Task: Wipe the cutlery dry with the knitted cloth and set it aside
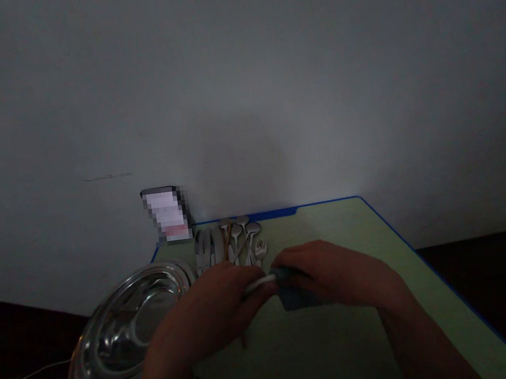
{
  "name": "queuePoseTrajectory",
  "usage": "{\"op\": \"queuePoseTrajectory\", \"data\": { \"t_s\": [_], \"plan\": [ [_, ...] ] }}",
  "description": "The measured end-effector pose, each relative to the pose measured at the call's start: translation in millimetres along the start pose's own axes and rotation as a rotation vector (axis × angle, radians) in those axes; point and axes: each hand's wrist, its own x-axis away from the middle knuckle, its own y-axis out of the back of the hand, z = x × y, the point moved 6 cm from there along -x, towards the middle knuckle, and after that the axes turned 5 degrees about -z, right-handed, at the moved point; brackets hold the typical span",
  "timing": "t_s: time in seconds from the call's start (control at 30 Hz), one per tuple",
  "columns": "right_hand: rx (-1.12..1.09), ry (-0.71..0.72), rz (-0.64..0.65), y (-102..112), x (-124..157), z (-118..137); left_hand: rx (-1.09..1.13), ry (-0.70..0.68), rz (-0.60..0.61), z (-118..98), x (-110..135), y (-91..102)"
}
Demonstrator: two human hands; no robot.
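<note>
My left hand (216, 308) is closed around the pale handle of a piece of cutlery (259, 283) above the green table (362, 250). My right hand (332, 272) meets it from the right, fingers pinched on a dark blue cloth (298, 297) that wraps the other end of the utensil. Both hands hover just above the tabletop near its middle. Which kind of utensil it is stays hidden by the cloth and fingers.
A row of metal spoons and forks (234, 241) lies at the table's far edge. A large shiny steel tray (123, 334) sits at the left, overhanging the edge. A blurred card (167, 214) leans on the white wall behind.
</note>
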Motion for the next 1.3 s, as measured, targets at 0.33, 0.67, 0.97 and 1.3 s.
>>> {"op": "queuePoseTrajectory", "data": {
  "t_s": [0.33, 0.67, 0.97, 1.3],
  "plan": [
    [0.049, 0.049, -0.005, 11.6, 4.8, -11.1, 0.027, -0.018, -0.035, -2.3, 3.2, 7.4],
    [0.125, -0.115, -0.191, 31.9, 15.0, -40.2, 0.075, 0.065, -0.194, 12.7, 4.4, 31.0],
    [0.022, -0.128, 0.025, -13.7, -5.2, -31.6, 0.248, 0.194, -0.353, 30.8, 2.1, 31.9],
    [-0.444, -0.045, -0.348, -5.9, -22.6, -30.4, 0.538, 0.045, 0.01, 8.8, -25.1, -16.0]
  ]
}}
